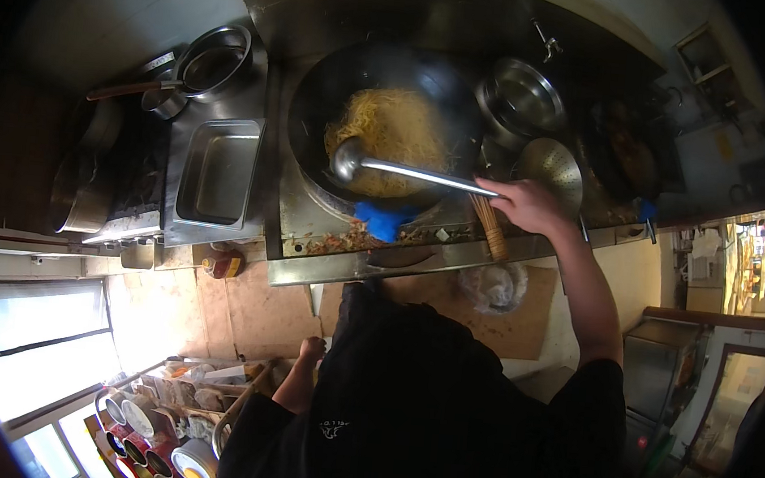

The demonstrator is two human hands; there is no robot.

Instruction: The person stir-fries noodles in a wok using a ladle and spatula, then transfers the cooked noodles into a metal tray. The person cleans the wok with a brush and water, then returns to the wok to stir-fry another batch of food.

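Note:
My right hand [525,204] grips the end of a long-handled steel ladle [421,173]. The ladle's bowl rests at the left side of yellow noodles [398,129] in a large dark wok [308,108], with haze over its far side. A blue cloth [385,222] is bunched at the wok's near rim. Just below my right hand, a bamboo wok brush [491,233] lies across the stove's front edge. My left hand [312,348] hangs low beside my body, fingers curled; whether it holds anything is unclear.
Left of the wok are a rectangular steel pan [218,172] and a wooden-handled pot [214,64]. To its right are steel bowls [528,99] and a perforated skimmer [550,175]. Food scraps [335,239] litter the stove's front. Several containers [150,453] stand at the lower left.

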